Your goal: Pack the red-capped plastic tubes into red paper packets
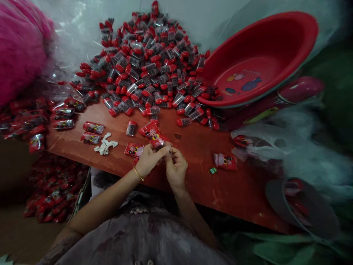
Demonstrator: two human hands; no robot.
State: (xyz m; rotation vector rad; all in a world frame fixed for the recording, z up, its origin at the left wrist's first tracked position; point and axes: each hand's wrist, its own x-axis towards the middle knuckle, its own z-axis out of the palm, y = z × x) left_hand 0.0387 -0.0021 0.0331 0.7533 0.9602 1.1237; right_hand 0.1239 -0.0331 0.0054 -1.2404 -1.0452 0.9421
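My left hand (pixel 148 159), with a gold bangle at the wrist, and my right hand (pixel 176 167) meet near the table's front edge. A red printed packet (pixel 154 134) points away from them, its near end pinched in my left fingers. My right fingers are curled together against that same end; what they grip is too small to make out. Left of my hands lies another red packet (pixel 134 149), and beyond it a small clear container with a red cap (pixel 131 128). A crumpled white piece (pixel 105 144) rests further left, beside two filled packets (pixel 91 138).
A large pile of red-capped containers (pixel 154 70) covers the table's back. A red basin (pixel 256 55) leans at the back right. Right are a packet (pixel 225 162), plastic bags (pixel 298 140) and a round bin (pixel 306 209). More packets (pixel 27 117) lie left.
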